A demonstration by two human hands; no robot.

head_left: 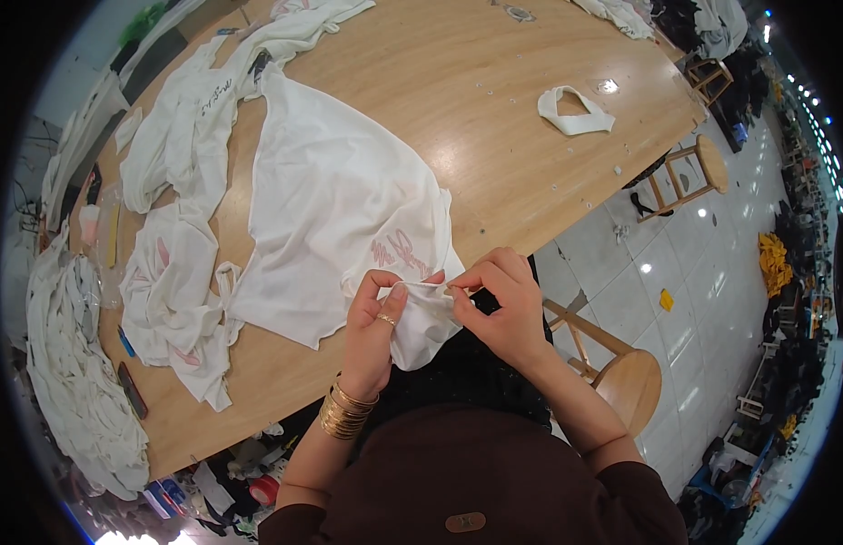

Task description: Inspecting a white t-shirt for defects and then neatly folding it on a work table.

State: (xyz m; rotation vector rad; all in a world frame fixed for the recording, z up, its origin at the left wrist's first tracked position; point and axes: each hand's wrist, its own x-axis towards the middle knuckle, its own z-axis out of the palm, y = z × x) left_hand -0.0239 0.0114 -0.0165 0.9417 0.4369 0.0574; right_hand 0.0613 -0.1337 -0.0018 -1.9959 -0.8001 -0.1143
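Observation:
A white garment (335, 173) with reddish printed lettering lies spread on the wooden table, its near end drawn over the edge toward me. My left hand (376, 313), with a ring and several gold bangles at the wrist, pinches the garment's edge between thumb and fingers. Close beside it, my right hand (503, 295) pinches the same edge with thumb and forefinger. The stretch of edge between the two hands is held up, and a fold of cloth hangs below it. Whether anything small sits in the right fingertips cannot be made out.
More white garments (172, 300) lie heaped on the table's left side, with a long white pile (76, 391) beyond. A white cloth band (576, 113) rests on the table (494, 173) at the far right. Wooden stools (630, 386) stand on the tiled floor to my right.

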